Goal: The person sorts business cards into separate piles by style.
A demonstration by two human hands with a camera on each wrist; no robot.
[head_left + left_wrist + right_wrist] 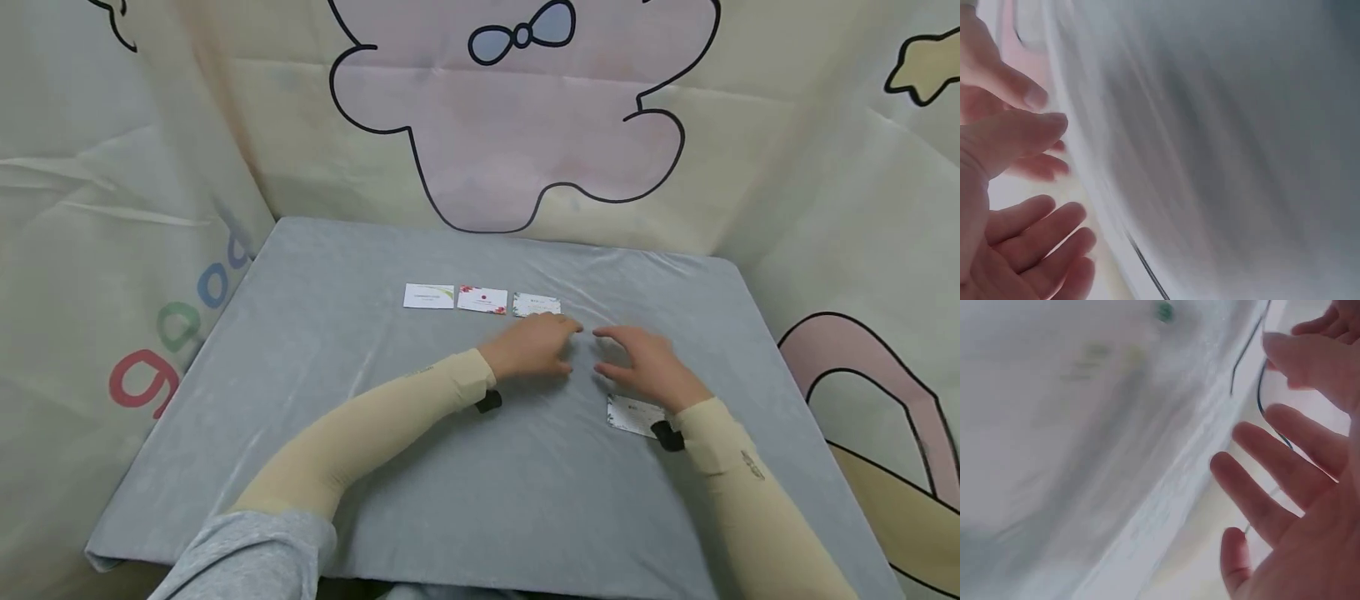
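In the head view three printed cards lie in a row toward the back of the table: a white card with a green corner (428, 296), one with red flowers (482, 300) and one with green leaf edging (536, 304). My left hand (532, 346) is just in front of the leaf-edged card and overlaps its lower edge. Facing it across a small gap is my right hand (648, 367), thumb and fingers spread. A fourth card (632, 414), also leaf-edged, lies partly hidden under the right wrist. Both wrist views show loosely bent fingers with nothing between them.
A grey cloth (420, 467) covers the table. Behind it and along both sides hangs a pale curtain (285, 142) with cartoon drawings. Each wrist carries a small black camera mount, the left mount (489, 402) and the right mount (667, 436).
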